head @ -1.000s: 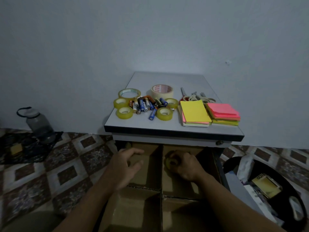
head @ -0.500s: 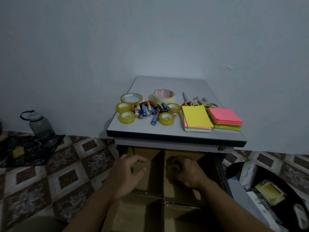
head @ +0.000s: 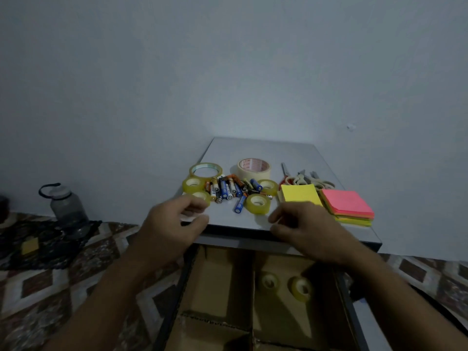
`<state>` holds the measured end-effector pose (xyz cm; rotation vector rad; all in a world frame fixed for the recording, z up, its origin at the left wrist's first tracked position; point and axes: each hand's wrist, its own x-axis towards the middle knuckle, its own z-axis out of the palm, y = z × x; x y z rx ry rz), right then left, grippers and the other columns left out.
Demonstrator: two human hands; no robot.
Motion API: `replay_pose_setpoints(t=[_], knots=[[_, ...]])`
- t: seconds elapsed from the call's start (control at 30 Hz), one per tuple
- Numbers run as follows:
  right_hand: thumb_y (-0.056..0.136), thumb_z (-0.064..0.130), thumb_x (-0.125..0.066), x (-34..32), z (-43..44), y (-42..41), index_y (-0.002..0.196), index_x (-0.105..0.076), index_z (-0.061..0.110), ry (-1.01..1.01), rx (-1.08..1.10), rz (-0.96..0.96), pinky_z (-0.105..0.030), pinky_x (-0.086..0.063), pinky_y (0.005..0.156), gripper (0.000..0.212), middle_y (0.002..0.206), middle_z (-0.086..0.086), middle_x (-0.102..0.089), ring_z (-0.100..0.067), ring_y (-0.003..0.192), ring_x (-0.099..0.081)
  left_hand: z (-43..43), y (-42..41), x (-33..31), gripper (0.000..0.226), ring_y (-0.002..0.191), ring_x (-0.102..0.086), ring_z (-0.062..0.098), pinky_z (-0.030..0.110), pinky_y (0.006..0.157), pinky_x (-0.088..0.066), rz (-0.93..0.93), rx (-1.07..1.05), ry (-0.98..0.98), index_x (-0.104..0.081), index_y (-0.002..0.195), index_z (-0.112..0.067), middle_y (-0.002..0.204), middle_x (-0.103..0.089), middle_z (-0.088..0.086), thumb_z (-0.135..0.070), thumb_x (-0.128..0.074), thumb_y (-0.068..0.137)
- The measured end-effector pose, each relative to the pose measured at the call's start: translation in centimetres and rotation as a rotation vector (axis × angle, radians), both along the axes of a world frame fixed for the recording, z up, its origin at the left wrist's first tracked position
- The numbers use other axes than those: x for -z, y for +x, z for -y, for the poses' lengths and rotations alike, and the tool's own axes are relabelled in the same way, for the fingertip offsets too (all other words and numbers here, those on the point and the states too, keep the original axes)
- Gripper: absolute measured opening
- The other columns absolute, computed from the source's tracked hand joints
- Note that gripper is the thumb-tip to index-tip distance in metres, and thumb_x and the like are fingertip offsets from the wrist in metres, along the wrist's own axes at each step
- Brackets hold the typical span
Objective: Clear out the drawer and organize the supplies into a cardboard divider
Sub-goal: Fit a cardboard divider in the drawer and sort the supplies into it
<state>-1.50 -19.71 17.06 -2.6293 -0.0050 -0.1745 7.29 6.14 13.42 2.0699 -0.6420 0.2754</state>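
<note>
Cardboard walls split the divider [head: 253,290] inside the open drawer [head: 176,297], and we see two clear tape rolls [head: 301,288] lying in its back right compartment. On the worktop [head: 253,148] above, we count more yellowish tape [head: 257,203], a masking tape roll [head: 254,167], a heap of batteries [head: 228,188], scissors [head: 304,179], a yellow pad [head: 298,193] and a pink pad [head: 347,203]. We find the left hand [head: 174,224] at the front edge, beside one roll, and the right hand [head: 311,229] just before the yellow pad. Each grip is loose, fingers half curled, holding nothing.
</note>
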Motion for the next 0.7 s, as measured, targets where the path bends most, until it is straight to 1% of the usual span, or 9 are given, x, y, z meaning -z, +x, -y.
replay_pose_setpoints(t=[0.1, 0.17, 0.23, 0.3, 0.4, 0.47, 0.57, 0.63, 0.7], knots=[[0.088, 0.027, -0.067, -2.5, 0.4, 3.0, 0.096, -0.068, 0.026, 0.013, 0.081, 0.153, -0.013, -0.041, 0.059, 0.009, 0.086, 0.011, -0.069, 0.004, 0.072, -0.06, 0.4, 2.9, -2.4, 0.021, 0.093, -0.062, 0.004, 0.021, 0.078, -0.047, 0.0, -0.046, 0.076, -0.07, 0.104, -0.027, 0.098, -0.067, -0.016, -0.029, -0.074, 0.084], [0.086, 0.028, -0.068, -3.0, 0.4, 5.2, 0.1, -0.069, 0.023, -0.002, 0.125, 0.188, -0.019, -0.041, 0.062, 0.014, 0.088, 0.008, -0.068, -0.006, 0.076, -0.062, 1.3, 5.0, -3.5, 0.026, 0.094, -0.06, 0.009, 0.022, 0.077, -0.045, -0.012, -0.066, 0.159, -0.067, 0.11, -0.028, 0.103, -0.066, -0.013, -0.027, -0.074, 0.085], [0.087, 0.029, -0.068, -2.9, 0.2, 7.2, 0.105, -0.068, 0.022, -0.026, 0.152, 0.161, -0.024, -0.044, 0.072, 0.02, 0.091, 0.005, -0.066, -0.013, 0.084, -0.062, 2.3, 6.8, -4.2, 0.038, 0.093, -0.059, 0.009, 0.021, 0.075, -0.045, -0.025, -0.061, 0.239, -0.065, 0.12, -0.026, 0.113, -0.065, -0.009, -0.028, -0.074, 0.084], [0.088, 0.031, -0.067, -2.5, 0.1, 8.9, 0.107, -0.066, 0.021, -0.044, 0.156, 0.122, -0.029, -0.048, 0.083, 0.022, 0.099, 0.0, -0.069, -0.017, 0.087, -0.062, 3.4, 8.3, -4.6, 0.047, 0.087, -0.058, 0.005, 0.015, 0.065, -0.045, -0.067, -0.021, 0.305, -0.062, 0.127, -0.027, 0.121, -0.061, -0.008, -0.027, -0.076, 0.081], [0.087, 0.031, -0.067, -1.9, -0.1, 10.4, 0.113, -0.064, 0.02, -0.057, 0.161, 0.072, -0.027, -0.046, 0.08, 0.028, 0.115, -0.007, -0.066, -0.024, 0.1, -0.062, 4.6, 9.8, -4.8, 0.059, 0.083, -0.061, 0.004, 0.009, 0.051, -0.043, -0.158, 0.035, 0.378, -0.057, 0.132, -0.032, 0.123, -0.055, -0.009, -0.027, -0.079, 0.077], [0.087, 0.03, -0.067, -1.7, -0.1, 11.0, 0.114, -0.063, 0.019, -0.077, 0.173, 0.059, -0.027, -0.044, 0.075, 0.029, 0.116, -0.009, -0.066, -0.026, 0.103, -0.061, 5.0, 10.6, -4.5, 0.064, 0.085, -0.067, 0.012, 0.015, 0.052, -0.049, -0.192, 0.052, 0.408, -0.056, 0.132, -0.033, 0.124, -0.055, -0.009, -0.027, -0.082, 0.074], [0.086, 0.03, -0.067, -1.3, -0.2, 11.6, 0.113, -0.063, 0.018, -0.095, 0.166, 0.052, -0.03, -0.048, 0.072, 0.029, 0.118, -0.011, -0.065, -0.027, 0.1, -0.062, 5.3, 11.3, -4.4, 0.065, 0.086, -0.07, 0.02, 0.029, 0.063, -0.058, -0.206, 0.094, 0.438, -0.058, 0.129, -0.031, 0.12, -0.061, -0.009, -0.024, -0.085, 0.07], [0.086, 0.027, -0.067, -1.3, -0.3, 11.7, 0.111, -0.064, 0.016, -0.112, 0.165, 0.07, -0.03, -0.049, 0.071, 0.027, 0.119, -0.011, -0.064, -0.027, 0.099, -0.062, 5.5, 11.4, -4.5, 0.062, 0.082, -0.066, 0.012, 0.027, 0.063, -0.053, -0.178, 0.125, 0.47, -0.061, 0.124, -0.031, 0.111, -0.064, -0.009, -0.027, -0.086, 0.067], [0.086, 0.024, -0.068, -1.5, -0.5, 11.8, 0.109, -0.066, 0.013, -0.139, 0.174, 0.083, -0.031, -0.05, 0.073, 0.025, 0.118, -0.012, -0.062, -0.027, 0.099, -0.06, 5.7, 11.2, -4.6, 0.056, 0.074, -0.059, 0.006, 0.021, 0.06, -0.044, -0.145, 0.129, 0.501, -0.062, 0.118, -0.032, 0.093, -0.061, -0.012, -0.03, -0.087, 0.067]])
